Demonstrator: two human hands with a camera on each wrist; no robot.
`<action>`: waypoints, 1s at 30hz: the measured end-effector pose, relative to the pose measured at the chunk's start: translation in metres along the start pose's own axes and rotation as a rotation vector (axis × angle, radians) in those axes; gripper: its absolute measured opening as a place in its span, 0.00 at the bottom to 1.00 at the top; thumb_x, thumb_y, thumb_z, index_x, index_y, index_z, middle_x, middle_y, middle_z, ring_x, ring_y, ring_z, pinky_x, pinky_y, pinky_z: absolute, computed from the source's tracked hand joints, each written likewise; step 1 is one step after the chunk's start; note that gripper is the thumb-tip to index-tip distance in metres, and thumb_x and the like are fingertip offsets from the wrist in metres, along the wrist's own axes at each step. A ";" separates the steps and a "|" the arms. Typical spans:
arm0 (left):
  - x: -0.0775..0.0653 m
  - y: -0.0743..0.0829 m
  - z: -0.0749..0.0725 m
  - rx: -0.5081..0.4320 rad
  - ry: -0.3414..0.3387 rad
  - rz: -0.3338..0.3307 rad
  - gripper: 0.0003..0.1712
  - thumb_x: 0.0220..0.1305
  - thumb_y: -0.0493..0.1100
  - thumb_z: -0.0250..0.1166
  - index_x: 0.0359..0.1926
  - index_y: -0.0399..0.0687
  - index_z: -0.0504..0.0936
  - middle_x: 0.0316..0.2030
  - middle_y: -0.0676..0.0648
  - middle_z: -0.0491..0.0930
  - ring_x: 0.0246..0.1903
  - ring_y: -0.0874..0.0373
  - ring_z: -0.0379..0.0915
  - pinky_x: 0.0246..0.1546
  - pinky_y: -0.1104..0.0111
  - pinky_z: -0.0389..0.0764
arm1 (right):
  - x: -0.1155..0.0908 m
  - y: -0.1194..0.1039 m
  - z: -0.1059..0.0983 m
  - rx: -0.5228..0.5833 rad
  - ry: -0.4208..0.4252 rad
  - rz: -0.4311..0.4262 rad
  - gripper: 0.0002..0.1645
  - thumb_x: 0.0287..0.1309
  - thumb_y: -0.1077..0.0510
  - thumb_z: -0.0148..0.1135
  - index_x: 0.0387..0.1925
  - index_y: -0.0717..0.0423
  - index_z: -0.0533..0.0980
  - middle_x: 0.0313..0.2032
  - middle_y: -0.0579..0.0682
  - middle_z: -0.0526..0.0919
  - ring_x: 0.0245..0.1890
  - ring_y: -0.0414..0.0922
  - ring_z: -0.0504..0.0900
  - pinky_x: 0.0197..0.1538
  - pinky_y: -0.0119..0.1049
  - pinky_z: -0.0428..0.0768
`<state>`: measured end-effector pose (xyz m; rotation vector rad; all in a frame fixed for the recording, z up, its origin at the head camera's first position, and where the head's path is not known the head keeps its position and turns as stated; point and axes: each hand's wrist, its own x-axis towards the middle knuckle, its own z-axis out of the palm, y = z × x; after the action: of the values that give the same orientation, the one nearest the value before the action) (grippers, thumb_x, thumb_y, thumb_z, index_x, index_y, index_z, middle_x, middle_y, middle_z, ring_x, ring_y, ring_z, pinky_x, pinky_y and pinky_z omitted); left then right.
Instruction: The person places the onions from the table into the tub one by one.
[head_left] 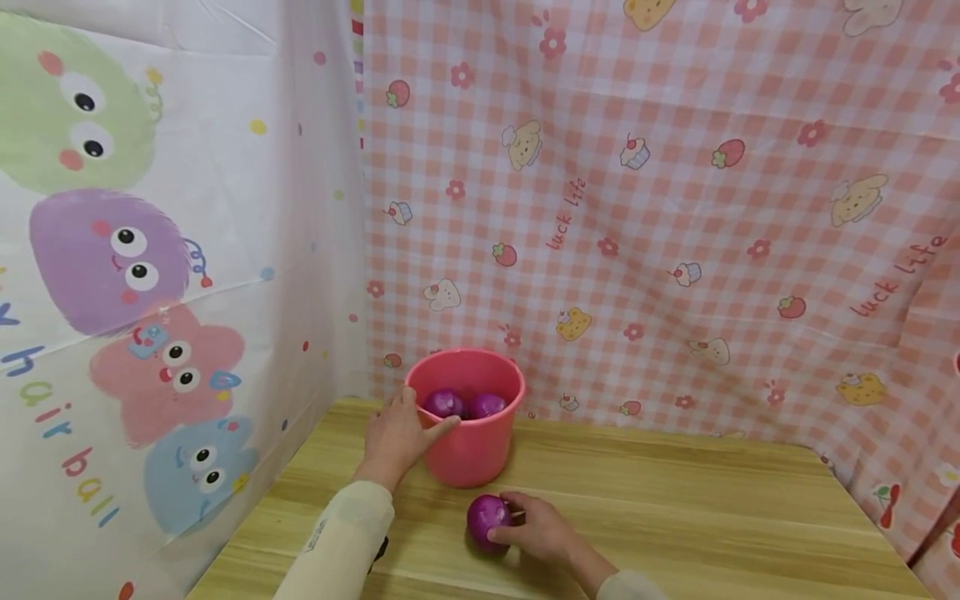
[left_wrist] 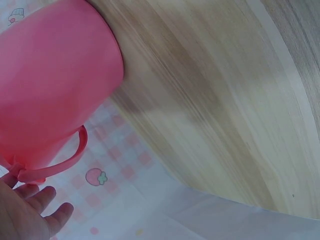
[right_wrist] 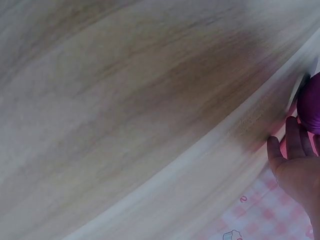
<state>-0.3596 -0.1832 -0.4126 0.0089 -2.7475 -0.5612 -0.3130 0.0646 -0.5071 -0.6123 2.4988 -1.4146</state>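
A pink plastic bucket (head_left: 468,454) stands upright on the wooden table, with two shiny purple onions (head_left: 444,403) visible inside it. My left hand (head_left: 393,437) holds the bucket's left rim, its thumb laid over the front edge. In the left wrist view, the fingers (left_wrist: 42,197) are beside the bucket's looped handle (left_wrist: 62,166). In front of the bucket, my right hand (head_left: 543,527) grips another purple onion (head_left: 487,522) from its right side, between thumb and fingers. That onion (right_wrist: 311,107) is partly cut off at the edge of the right wrist view.
The wood-grain table (head_left: 697,517) extends right of the bucket. Behind it hangs a pink checked cloth (head_left: 660,217), close to the bucket's back. A white cloth with cartoon figures (head_left: 300,208) borders the table's left side.
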 end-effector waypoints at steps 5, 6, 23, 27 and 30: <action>-0.001 -0.001 0.000 -0.001 0.001 0.003 0.59 0.51 0.82 0.58 0.64 0.38 0.64 0.55 0.38 0.74 0.56 0.42 0.72 0.57 0.41 0.70 | -0.001 -0.001 0.001 0.015 0.004 -0.004 0.41 0.55 0.52 0.73 0.63 0.71 0.69 0.50 0.62 0.81 0.50 0.60 0.80 0.53 0.57 0.78; -0.001 -0.001 0.000 -0.003 0.000 0.002 0.59 0.51 0.82 0.58 0.65 0.38 0.64 0.55 0.38 0.74 0.56 0.42 0.72 0.57 0.41 0.70 | 0.000 -0.001 0.002 0.016 0.007 -0.003 0.41 0.55 0.53 0.73 0.63 0.71 0.69 0.50 0.62 0.81 0.50 0.59 0.80 0.53 0.56 0.78; -0.001 -0.001 0.000 -0.017 0.005 -0.003 0.55 0.53 0.78 0.61 0.64 0.38 0.65 0.52 0.39 0.75 0.55 0.42 0.72 0.57 0.42 0.70 | 0.000 0.004 0.003 -0.045 0.068 -0.028 0.43 0.54 0.50 0.73 0.64 0.70 0.69 0.47 0.60 0.82 0.48 0.58 0.81 0.51 0.55 0.79; -0.002 -0.001 0.000 -0.020 0.006 0.002 0.56 0.53 0.79 0.61 0.64 0.38 0.65 0.52 0.39 0.75 0.54 0.42 0.73 0.57 0.42 0.71 | 0.000 0.004 0.003 -0.044 0.071 -0.031 0.42 0.54 0.51 0.73 0.64 0.69 0.69 0.47 0.60 0.82 0.48 0.57 0.81 0.51 0.54 0.80; -0.002 -0.001 0.000 -0.015 0.007 0.006 0.57 0.52 0.81 0.59 0.64 0.38 0.65 0.52 0.39 0.75 0.54 0.42 0.73 0.56 0.43 0.72 | 0.000 0.005 0.004 -0.035 0.076 -0.031 0.42 0.54 0.51 0.73 0.64 0.69 0.69 0.46 0.60 0.82 0.47 0.57 0.81 0.50 0.53 0.81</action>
<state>-0.3573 -0.1843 -0.4134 -0.0016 -2.7357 -0.5785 -0.3128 0.0632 -0.5132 -0.6171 2.5886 -1.4334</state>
